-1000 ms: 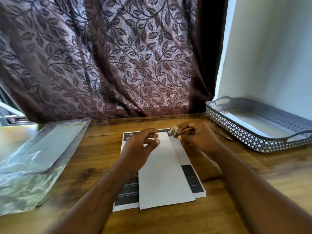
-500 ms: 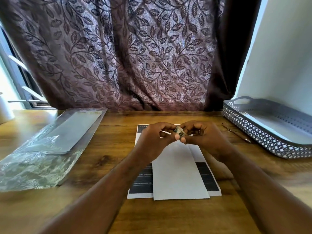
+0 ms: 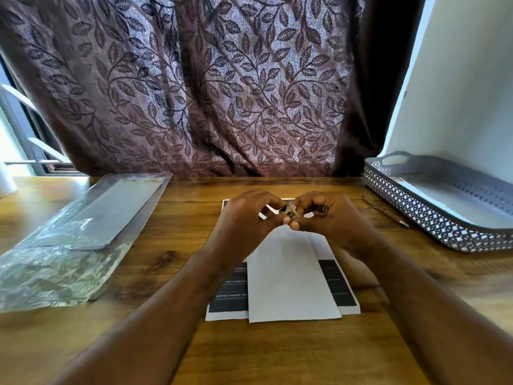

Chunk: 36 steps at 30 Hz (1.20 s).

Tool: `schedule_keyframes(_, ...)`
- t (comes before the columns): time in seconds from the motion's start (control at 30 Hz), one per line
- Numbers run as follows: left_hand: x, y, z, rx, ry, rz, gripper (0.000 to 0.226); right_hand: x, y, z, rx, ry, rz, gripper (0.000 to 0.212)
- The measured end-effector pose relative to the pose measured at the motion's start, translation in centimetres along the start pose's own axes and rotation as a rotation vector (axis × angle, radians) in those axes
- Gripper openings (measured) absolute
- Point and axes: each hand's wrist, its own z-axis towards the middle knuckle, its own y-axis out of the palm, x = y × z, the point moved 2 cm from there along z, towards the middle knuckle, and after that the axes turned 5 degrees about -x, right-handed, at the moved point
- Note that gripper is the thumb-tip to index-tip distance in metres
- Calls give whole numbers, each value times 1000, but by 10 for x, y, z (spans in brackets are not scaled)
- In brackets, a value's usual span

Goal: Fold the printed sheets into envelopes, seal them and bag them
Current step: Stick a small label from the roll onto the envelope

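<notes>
Both hands were held together over the far end of the paper: left hand [image 3: 241, 220] and right hand [image 3: 337, 220] were each pinched on one small item [image 3: 289, 212], fingertips curled round it. What it was could not be told, possibly tape or a sticker for sealing. The folded white sheet [image 3: 288, 282] was laid flat on the printed sheets [image 3: 231, 290], roughly centred, with dark printed bands exposed on either side. Neither was touched by a hand. Paper was judged light, thin and easily creased, so it should probably be taken at an edge or corner and pressed flat along the fold, not gripped mid-panel. Sliding on the stack was expected, since nothing was pinning it. The clear plastic bag [image 3: 69, 245] was laid well apart to the left, with something flat and grey inside. It was judged limp, slippery and crinkly, so the mouth would likely need to be held open with one hand. The surface was a wooden table [image 3: 172, 262], smooth-looking with visible grain. A grey perforated tray [image 3: 416, 207] was set at the right by a white wall [image 3: 458, 93], with a thin pen-like stick [image 3: 387, 215] just beside it. A leaf-patterned curtain [image 3: 200, 93] was hung behind, and a window [image 3: 25, 134] was seen at far left.
</notes>
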Motion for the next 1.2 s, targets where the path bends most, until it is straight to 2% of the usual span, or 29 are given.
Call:
schedule_keyframes(0.3, -4, 3, 2, 19, 6, -25, 13, -9, 1, -2, -11, -58, 23, 20)
schedule_keyframes(0.53, 9, 1, 1, 38, 176, 210, 4, -7, 3, -1, 23, -52, 9, 21)
schedule_keyframes(0.63, 9, 2, 2, 43, 182, 216, 4, -4, 5, 1, 28, -58, 16, 18)
schedule_keyframes(0.8, 2, 8, 2, 84, 30, -1, 2, -1, 3, 1, 15, -40, 47, 11)
schedule_keyframes(0.9, 1, 10, 3, 89, -168, -185, 3, -2, 1, 0, 11, -48, 81, 13)
schedule_keyframes(1.03, 1, 11, 4, 67, -461, -568, 8, -2, -1, 0, 20, -44, 118, 12)
schedule_keyframes(1.13, 1, 11, 5, 46, -516, -694, 14, 0, -1, 1, 14, -39, 73, 12)
schedule_keyframes(1.2, 0, 12, 4, 20, -479, -673, 12, 0, -1, 0, 9, -43, 62, 13)
